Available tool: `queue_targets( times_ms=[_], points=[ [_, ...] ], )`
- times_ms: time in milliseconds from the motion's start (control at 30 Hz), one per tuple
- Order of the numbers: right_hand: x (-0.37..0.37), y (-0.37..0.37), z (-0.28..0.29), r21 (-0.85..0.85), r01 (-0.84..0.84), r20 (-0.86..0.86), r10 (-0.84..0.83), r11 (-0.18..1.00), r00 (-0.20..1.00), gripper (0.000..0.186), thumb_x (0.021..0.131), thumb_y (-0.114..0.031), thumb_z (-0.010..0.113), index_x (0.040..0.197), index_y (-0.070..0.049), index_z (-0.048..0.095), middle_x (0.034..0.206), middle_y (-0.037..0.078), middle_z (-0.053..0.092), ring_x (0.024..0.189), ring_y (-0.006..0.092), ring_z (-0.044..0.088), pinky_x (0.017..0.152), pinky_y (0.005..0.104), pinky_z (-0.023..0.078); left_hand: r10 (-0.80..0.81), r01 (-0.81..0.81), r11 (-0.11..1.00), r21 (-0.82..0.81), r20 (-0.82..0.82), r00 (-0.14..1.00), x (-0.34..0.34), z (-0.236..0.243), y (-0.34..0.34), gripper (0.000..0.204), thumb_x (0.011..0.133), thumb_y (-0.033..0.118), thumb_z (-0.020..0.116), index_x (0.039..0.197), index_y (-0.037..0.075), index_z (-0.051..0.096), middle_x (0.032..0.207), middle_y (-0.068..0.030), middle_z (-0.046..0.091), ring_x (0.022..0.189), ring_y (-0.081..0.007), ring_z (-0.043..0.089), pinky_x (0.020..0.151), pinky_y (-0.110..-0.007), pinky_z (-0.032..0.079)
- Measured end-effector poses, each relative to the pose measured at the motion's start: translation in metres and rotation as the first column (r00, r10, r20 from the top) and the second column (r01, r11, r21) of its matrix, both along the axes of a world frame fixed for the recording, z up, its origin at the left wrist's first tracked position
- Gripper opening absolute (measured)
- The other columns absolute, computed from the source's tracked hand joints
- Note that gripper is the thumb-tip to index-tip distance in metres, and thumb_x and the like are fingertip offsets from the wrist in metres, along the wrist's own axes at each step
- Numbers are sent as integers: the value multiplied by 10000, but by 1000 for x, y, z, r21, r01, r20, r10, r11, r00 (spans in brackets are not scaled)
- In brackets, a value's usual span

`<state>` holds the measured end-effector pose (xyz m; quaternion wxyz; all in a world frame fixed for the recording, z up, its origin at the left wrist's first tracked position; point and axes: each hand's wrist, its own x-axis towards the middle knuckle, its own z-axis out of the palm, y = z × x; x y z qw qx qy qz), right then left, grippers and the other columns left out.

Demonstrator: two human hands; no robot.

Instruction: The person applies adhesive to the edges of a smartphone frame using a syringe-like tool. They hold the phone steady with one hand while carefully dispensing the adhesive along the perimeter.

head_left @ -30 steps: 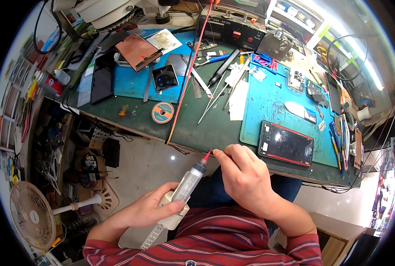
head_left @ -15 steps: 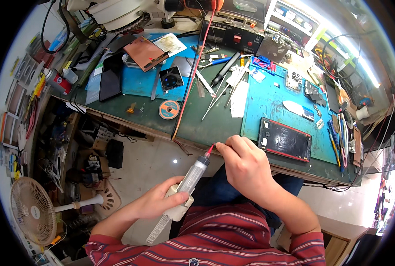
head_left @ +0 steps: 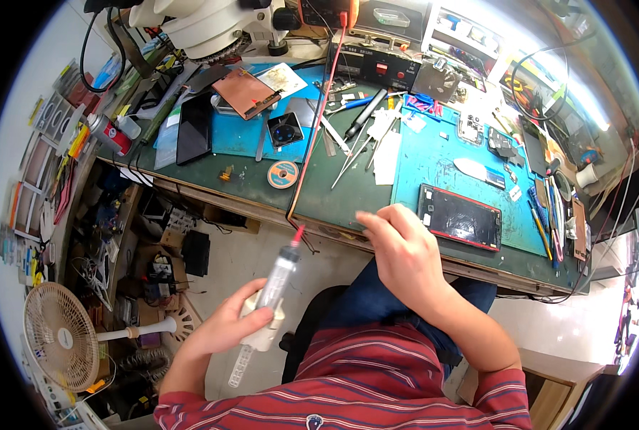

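Note:
My left hand (head_left: 237, 319) is wrapped round a large clear glue syringe (head_left: 280, 276) with a pale grip, a dark collar and a red needle tip. It slants up toward the bench's front edge, the tip pointing away from me. My right hand (head_left: 409, 251) hovers to its right, thumb and fingers pinched together, apart from the tip; whatever lies between them is too small to make out. Beyond that hand, a phone with a black face and red-edged frame (head_left: 460, 218) lies on the blue mat (head_left: 423, 161).
Tweezers (head_left: 349, 163), a black pen-like tool (head_left: 366, 115) and white paper (head_left: 386, 159) lie mid-bench. Left of a red cable (head_left: 314, 143) are an orange spool (head_left: 283, 175) and a dark phone screen (head_left: 194, 129). A microscope (head_left: 204, 32) stands behind; a fan (head_left: 61, 337) stands lower left.
My left hand has drawn the syringe left, away from my right hand. The right fingertips, earlier at the red tip, are now apart from it and slightly raised.

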<state>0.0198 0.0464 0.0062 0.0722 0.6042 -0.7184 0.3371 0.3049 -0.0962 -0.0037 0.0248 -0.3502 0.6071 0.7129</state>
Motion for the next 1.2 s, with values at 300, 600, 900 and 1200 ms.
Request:
queue_targets(
  times_ms=[300,600,900,1200],
  points=[
    [36,35,-12,-174,-413,44,426,894,904,202,805,-28,642,1004,-21,674,1034,101,694,990,222,694,764,315,574,374,-392,919,-33,-240,896,46,4,-12,679,928,427,641,1394,-17,424,1089,-145,619,789,-217,674,715,-381,581],
    [-170,222,27,-124,819,-7,-826,560,563,139,877,-50,683,1011,-29,714,869,128,661,716,256,635,666,369,496,-470,433,867,-247,-112,876,-49,31,7,897,722,224,815,1468,-8,374,1219,-120,596,1101,-208,619,952,-363,494],
    [-131,270,32,-548,485,-409,-724,682,556,266,858,-62,717,1124,-59,708,1077,122,698,927,312,662,819,403,519,-617,776,580,248,-488,617,-239,37,103,931,816,421,809,1512,46,318,1306,-107,560,1172,-220,594,978,-389,503],
    [-52,306,81,-403,554,-104,-638,729,763,478,884,-7,651,1350,-29,545,1309,157,596,1191,279,580,957,395,508,-247,830,384,404,-821,515,-343,44,216,1113,775,598,771,1558,29,222,1307,-76,540,1240,-244,563,1021,-424,517]
  ],
)
